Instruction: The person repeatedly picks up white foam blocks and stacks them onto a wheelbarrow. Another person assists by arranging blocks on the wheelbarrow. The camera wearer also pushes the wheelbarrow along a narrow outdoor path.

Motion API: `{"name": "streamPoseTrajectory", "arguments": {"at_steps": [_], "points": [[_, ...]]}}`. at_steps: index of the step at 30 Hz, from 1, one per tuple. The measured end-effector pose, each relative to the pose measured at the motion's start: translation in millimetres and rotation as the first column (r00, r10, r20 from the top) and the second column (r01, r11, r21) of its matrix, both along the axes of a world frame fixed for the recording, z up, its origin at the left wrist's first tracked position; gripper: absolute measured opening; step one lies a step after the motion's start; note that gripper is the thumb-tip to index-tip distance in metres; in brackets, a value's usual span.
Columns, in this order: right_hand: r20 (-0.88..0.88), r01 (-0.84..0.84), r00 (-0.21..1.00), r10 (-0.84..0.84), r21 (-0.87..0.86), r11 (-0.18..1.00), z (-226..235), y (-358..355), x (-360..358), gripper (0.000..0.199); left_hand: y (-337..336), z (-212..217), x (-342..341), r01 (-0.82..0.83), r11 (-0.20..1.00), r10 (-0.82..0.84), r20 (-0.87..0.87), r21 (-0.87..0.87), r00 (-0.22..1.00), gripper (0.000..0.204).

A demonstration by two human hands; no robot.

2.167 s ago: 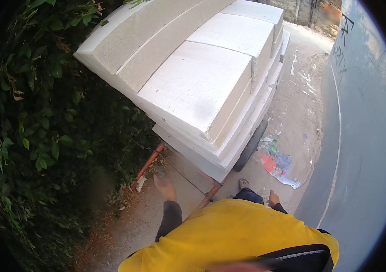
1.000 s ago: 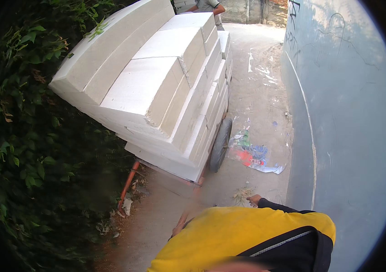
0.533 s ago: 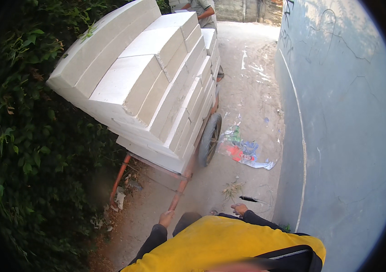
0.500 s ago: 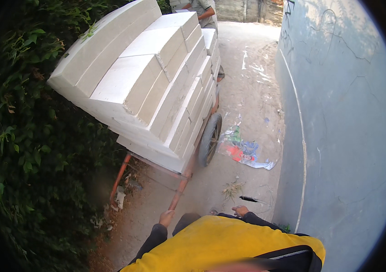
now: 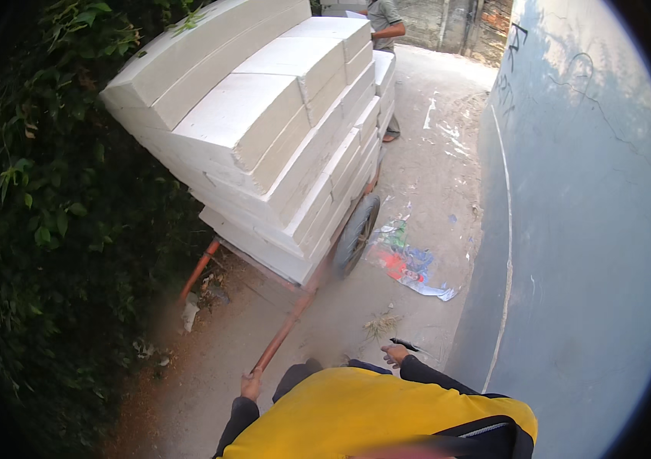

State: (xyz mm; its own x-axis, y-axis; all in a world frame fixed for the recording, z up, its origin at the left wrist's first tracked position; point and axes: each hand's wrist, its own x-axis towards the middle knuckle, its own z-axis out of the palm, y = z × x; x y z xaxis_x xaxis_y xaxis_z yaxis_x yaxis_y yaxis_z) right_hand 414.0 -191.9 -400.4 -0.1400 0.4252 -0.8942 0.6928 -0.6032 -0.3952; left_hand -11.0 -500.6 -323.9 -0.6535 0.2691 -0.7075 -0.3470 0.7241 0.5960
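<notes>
My left hand [image 5: 251, 385] is closed round the end of an orange metal cart handle [image 5: 278, 342]. The handle runs up to a two-handled handcart stacked high with white building blocks [image 5: 264, 107]. Its black-tyred wheel [image 5: 357, 234] stands on the ground at the right side of the load. The other handle [image 5: 200, 269] sticks out at the left with no hand on it. My right hand [image 5: 395, 355] hangs empty by my side, its fingers loosely bent and apart. A dark strip of litter [image 5: 405, 344] lies on the ground just beyond it.
Dense green foliage [image 5: 42, 268] borders the left. A cracked blue-grey wall [image 5: 570, 252] runs along the right. A torn coloured sheet [image 5: 413, 264] and dry grass [image 5: 380, 325] lie on the dirt path. Another person [image 5: 386, 27] stands beyond the load, partly hidden by it.
The blocks and the far person have shifted right in view. My left hand, still on the handle, now lies lower and further left. My right hand appears slightly further left, closer to the dark strip.
</notes>
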Motion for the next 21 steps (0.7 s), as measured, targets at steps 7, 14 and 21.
{"name": "streamPoseTrajectory", "arguments": {"at_steps": [7,14,21], "points": [[-0.026,-0.393,0.9,0.435,0.384,0.836,35,74,-75,0.071,-239,184,-160,-0.697,0.162,0.739,-0.554,0.698,-0.383,0.075],[0.085,-0.373,0.924,0.372,0.414,0.831,35,53,-88,0.069,-213,345,-117,-0.168,0.587,0.802,-0.542,0.792,0.251,0.046],[0.099,-0.453,0.887,0.451,0.381,0.806,25,37,-111,0.052,27,386,-37,0.288,0.157,0.409,-0.328,0.945,0.851,0.058]]}}
